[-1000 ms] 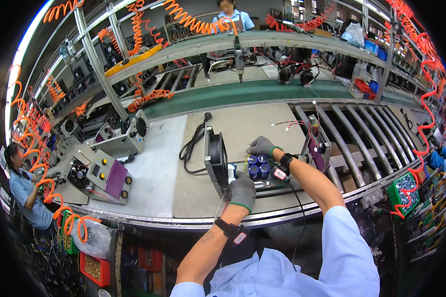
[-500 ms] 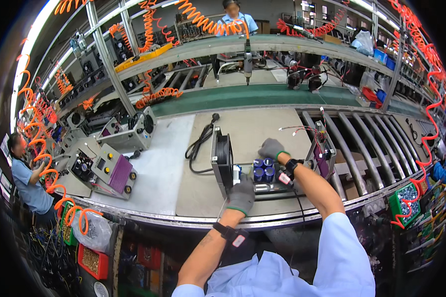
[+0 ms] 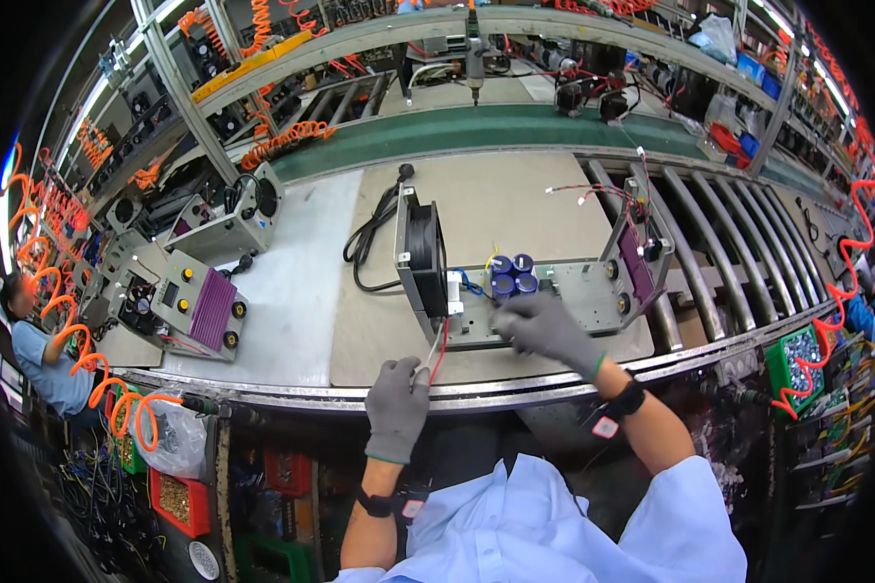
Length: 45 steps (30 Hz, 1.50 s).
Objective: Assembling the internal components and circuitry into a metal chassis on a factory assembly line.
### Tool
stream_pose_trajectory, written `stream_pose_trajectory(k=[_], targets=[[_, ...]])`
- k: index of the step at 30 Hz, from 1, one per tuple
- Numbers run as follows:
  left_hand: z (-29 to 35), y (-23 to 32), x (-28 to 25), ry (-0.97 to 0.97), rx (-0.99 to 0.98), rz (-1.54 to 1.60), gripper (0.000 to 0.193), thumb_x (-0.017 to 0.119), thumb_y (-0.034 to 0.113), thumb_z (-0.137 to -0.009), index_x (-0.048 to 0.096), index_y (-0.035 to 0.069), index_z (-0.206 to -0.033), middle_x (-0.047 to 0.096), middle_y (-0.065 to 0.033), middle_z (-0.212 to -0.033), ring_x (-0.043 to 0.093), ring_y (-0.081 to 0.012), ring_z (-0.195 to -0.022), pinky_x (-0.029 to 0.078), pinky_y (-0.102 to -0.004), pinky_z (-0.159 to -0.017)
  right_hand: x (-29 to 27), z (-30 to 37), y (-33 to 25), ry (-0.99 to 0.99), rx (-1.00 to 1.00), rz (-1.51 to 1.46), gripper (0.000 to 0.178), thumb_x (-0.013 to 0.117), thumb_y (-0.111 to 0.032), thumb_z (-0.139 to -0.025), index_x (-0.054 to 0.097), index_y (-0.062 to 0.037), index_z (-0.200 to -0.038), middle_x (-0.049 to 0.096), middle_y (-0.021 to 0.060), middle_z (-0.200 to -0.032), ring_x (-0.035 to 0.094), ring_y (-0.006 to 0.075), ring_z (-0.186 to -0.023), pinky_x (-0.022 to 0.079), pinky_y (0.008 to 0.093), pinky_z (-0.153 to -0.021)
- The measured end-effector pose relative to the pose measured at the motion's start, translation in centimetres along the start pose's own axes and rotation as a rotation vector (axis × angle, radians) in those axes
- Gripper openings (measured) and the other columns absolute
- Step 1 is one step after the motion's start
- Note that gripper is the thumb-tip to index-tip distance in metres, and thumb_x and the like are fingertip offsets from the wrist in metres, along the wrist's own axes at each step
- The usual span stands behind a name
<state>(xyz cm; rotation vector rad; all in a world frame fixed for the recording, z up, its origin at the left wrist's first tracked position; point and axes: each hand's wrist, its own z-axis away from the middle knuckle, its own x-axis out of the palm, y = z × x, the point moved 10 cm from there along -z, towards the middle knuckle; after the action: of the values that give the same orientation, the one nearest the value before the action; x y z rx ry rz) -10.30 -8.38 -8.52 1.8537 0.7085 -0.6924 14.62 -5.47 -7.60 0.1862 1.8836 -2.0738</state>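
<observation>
In front of me on the bench stands a metal chassis [image 3: 467,335] with a black fan [image 3: 424,251] at its left end. A cluster of blue capacitors [image 3: 512,278] rises from its middle, and a panel with a purple face [image 3: 642,262] closes its right end. My left hand [image 3: 397,408], in a grey glove, is closed at the bench's front edge on red and white wires [image 3: 439,355] that run down from the fan end. My right hand [image 3: 549,335], gloved too, hovers over the chassis's front side near the capacitors; motion smears its fingers.
A black power cord [image 3: 365,238] lies left of the fan. Further left stand other units with a purple cover [image 3: 204,316]. Metal rollers [image 3: 705,267] lie to the right. A screwdriver [image 3: 474,68] hangs ahead over a green belt [image 3: 399,141]. Another person [image 3: 49,350] is far left.
My left hand has drawn back from the fan toward the bench's front edge, with wires in it. My right hand has come nearer from behind the capacitors. The view has tilted downward.
</observation>
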Motion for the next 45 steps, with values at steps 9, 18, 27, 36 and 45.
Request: stream_pose_trajectory(k=[9, 18, 27, 36, 45], targets=[[1.7, -0.2, 4.7, -0.51, -0.467, 0.671, 0.027, 0.063, 0.026, -0.102, 0.067, -0.001, -0.098, 0.064, -0.0078, -0.068, 0.061, -0.0132, -0.055, 0.049, -0.031, -0.052, 9.5, 2.8, 2.9, -0.361, 0.104, -0.071, 0.045, 0.067, -0.039, -0.101, 0.075, 0.0037, -0.091, 0.062, 0.0011, -0.065, 0.058, 0.0093, -0.056, 0.047, 0.0269, -0.053], [-0.3, 4.0, 6.8, -0.44, -0.463, 0.825, 0.026, 0.064, 0.025, -0.105, 0.068, 0.0, -0.106, 0.063, -0.0026, -0.073, 0.06, -0.0068, -0.055, 0.047, -0.0221, -0.046, 8.3, 8.8, 4.7, -0.534, 0.196, -0.011, 0.034, 0.079, -0.035, -0.092, 0.082, -0.0016, -0.099, 0.064, -0.0017, -0.07, 0.055, 0.0068, -0.064, 0.045, 0.027, -0.059], [-2.3, 6.5, 6.8, -0.466, -0.442, 0.828, 0.026, 0.064, 0.027, -0.104, 0.063, 0.002, -0.096, 0.059, -0.0021, -0.066, 0.059, -0.0081, -0.05, 0.045, -0.0235, -0.041, 6.8, 9.6, 4.2, -0.427, 0.119, -0.024, 0.03, 0.075, -0.026, -0.093, 0.078, -0.0021, -0.112, 0.077, 0.0062, -0.1, 0.067, 0.014, -0.092, 0.053, 0.0322, -0.092], [-3.5, 7.4, 7.2, -0.466, -0.395, 0.831, 0.027, 0.063, 0.025, -0.103, 0.064, -0.002, -0.1, 0.06, -0.0037, -0.07, 0.062, -0.0096, -0.052, 0.047, -0.0243, -0.041, 7.1, 10.7, 2.5, -0.491, 0.077, -0.027, 0.028, 0.068, -0.024, -0.094, 0.076, -0.0015, -0.108, 0.071, 0.0054, -0.085, 0.063, 0.0143, -0.08, 0.052, 0.0321, -0.078], [-4.5, 7.2, 8.7, -0.471, -0.422, 0.924, 0.025, 0.06, 0.025, -0.106, 0.066, 0.002, -0.099, 0.061, -0.003, -0.066, 0.054, -0.0071, -0.047, 0.043, -0.0216, -0.041, 5.3, 10.7, 2.3, -0.503, 0.1, -0.285, 0.047, 0.064, -0.015, -0.088, 0.07, 0.0038, -0.13, 0.066, 0.0011, -0.093, 0.06, 0.0129, -0.086, 0.05, 0.0278, -0.08]])
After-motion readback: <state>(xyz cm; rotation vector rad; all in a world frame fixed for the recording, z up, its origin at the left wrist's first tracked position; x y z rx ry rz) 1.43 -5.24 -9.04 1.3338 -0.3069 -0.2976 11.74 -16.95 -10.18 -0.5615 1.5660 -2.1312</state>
